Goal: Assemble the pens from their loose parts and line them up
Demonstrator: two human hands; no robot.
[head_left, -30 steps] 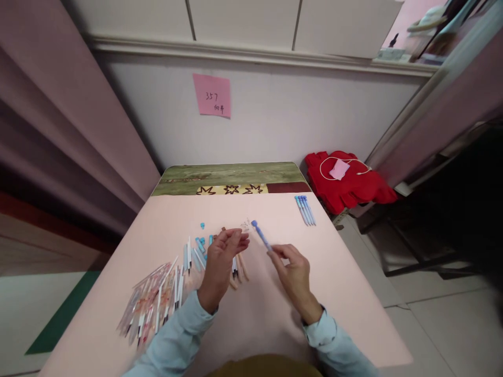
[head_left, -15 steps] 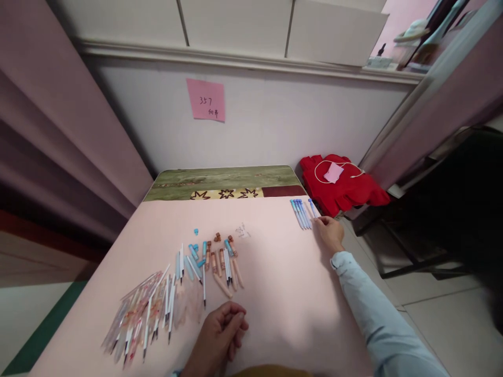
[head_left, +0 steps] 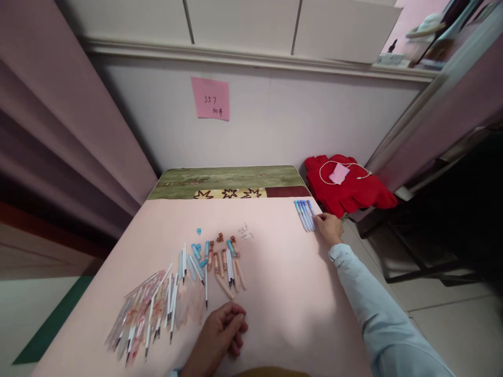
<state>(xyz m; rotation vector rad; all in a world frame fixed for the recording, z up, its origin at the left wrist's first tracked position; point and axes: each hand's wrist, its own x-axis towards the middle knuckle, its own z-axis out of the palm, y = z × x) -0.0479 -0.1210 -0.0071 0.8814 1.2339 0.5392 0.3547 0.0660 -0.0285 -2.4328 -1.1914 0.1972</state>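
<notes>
My right hand (head_left: 329,227) reaches to the table's far right edge, its fingertips touching the near end of a row of several assembled blue pens (head_left: 305,212). Its fingers are curled together at the pens. My left hand (head_left: 218,335) rests on the pink table (head_left: 275,293) near the front edge, fingers curled loosely with nothing visible in them. Ahead of it lie loose pen parts: white refills (head_left: 184,275), blue barrels and caps (head_left: 197,252), brown barrels (head_left: 223,262) and clear wrappers (head_left: 137,309).
A green patterned cloth strip (head_left: 228,183) covers the table's far end against the wall. A pink note (head_left: 210,98) hangs on the wall. A red cloth (head_left: 349,186) with a white cable lies on a seat right of the table. Small clear bits (head_left: 245,232) lie mid-table.
A second ago both hands were held together, the right holding a blue pen. The right hand then reached to the far-right row and laid the pen there; the left dropped to the table.
</notes>
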